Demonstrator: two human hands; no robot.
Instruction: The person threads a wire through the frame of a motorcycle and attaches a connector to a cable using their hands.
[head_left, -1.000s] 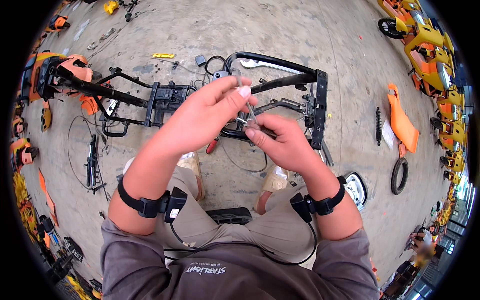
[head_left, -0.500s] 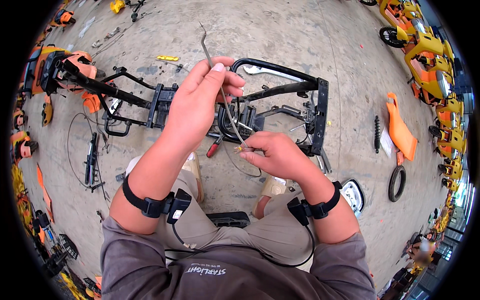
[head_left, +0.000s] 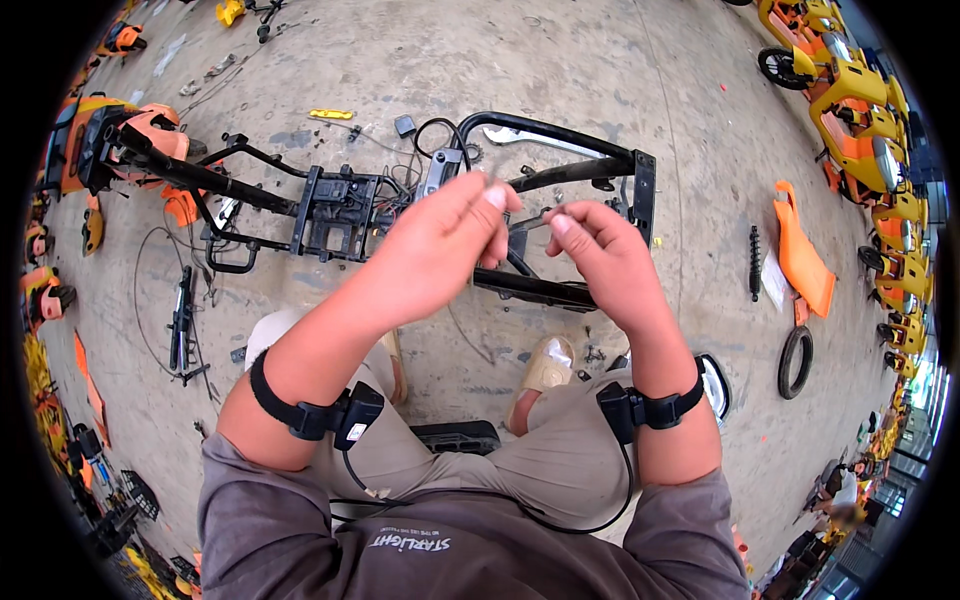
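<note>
**Thin wire pinched between both hands above the stripped frame**

The thin wire [head_left: 530, 215] is stretched between my two hands, raised in front of my chest where I can see it closely; it is so fine that I can only make out a short pale piece in the gap between my fingertips. My left hand [head_left: 440, 245] has its fingers [head_left: 490, 200] closed tight in a pinch on one end. My right hand [head_left: 600, 250] is curled the same way, thumb and forefinger closed on the other end, the remaining fingers folded in. I judge I hold it up like this to keep it taut and clear of the clutter below.

Nearest to me are my knees and one sandalled foot [head_left: 545, 365], since I am seated low on the concrete floor [head_left: 600, 90]. Just beyond my hands lies the black metal frame [head_left: 560, 160] with loose cables. Farther right lie an orange panel [head_left: 800, 255] and a small tyre [head_left: 795, 360].
</note>
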